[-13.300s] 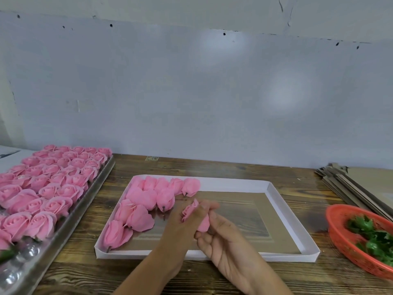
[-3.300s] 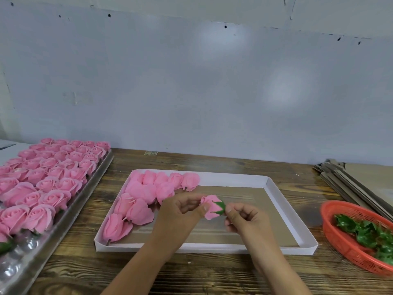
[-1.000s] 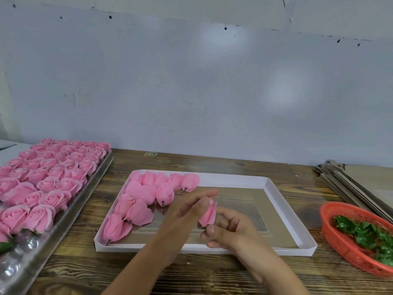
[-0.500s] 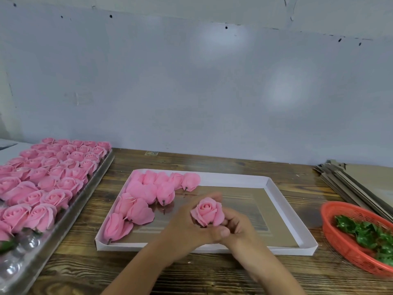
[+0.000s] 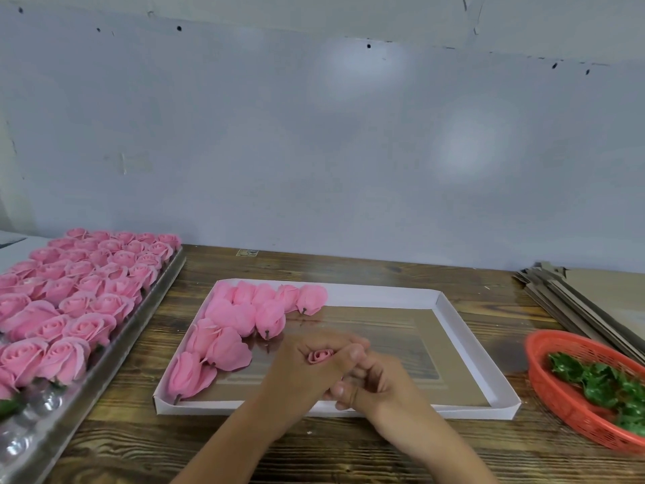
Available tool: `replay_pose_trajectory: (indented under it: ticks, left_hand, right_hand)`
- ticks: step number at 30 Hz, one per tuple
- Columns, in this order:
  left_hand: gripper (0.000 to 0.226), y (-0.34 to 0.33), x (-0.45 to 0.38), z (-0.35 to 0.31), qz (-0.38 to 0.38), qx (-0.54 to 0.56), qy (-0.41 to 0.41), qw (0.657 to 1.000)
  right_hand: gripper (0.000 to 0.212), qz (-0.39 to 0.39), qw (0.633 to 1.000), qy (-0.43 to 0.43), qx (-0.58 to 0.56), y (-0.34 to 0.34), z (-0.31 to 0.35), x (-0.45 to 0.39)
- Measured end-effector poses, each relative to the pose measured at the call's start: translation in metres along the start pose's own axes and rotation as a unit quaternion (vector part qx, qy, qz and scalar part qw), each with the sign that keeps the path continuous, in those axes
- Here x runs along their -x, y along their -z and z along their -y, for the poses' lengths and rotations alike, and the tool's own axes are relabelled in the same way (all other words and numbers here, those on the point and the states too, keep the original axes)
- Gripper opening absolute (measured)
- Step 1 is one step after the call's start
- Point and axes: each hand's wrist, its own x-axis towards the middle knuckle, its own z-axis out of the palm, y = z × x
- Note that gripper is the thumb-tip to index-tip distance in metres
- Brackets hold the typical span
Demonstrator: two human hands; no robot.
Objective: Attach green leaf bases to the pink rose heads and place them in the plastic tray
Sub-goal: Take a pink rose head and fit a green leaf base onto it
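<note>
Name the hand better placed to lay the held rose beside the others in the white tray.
Left. The left hand already grips the rose and sits nearer the laid roses in the white tray; the right hand is beneath.

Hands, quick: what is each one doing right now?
Left hand: fingers curled round a pink rose head, holding it.
Right hand: fingers curled against the left hand under the rose; whether it grips anything cannot be told.

No readable text anywhere. Small pale rectangular sticker (image 5: 247,253) on dark brown wooden plank table (image 5: 349,267), at far edge near grey wall; print on sticker too small and blurred to read
</note>
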Motion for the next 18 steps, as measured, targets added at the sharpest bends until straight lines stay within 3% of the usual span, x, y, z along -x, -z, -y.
replay_pose_trajectory:
  ticks: [3,7,11,13,18]
  left_hand:
    - [0.016,0.0,-0.001,0.001,0.007,-0.008,0.017,1.0]
    - [0.036,0.0,-0.001,0.006,0.028,-0.019,0.053,0.998]
    - [0.051,0.001,-0.002,0.006,0.077,0.041,0.052,0.995]
    - [0.072,0.002,-0.002,0.002,0.029,0.07,0.059,0.995]
    - [0.044,0.005,-0.001,-0.006,-0.057,0.057,-0.012,0.997]
  right_hand:
    - [0.03,-0.01,1.0,0.005,0.002,0.0,-0.002,0.001]
    - [0.042,-0.024,0.999,0.019,-0.015,0.0,0.0,0.001]
    - [0.033,-0.036,0.996,0.052,-0.063,0.003,0.004,0.0]
    - [0.03,-0.048,0.996,0.04,-0.056,0.006,0.005,0.0]
    - [0.023,-0.023,1.0,-0.006,0.012,0.003,0.0,-0.001]
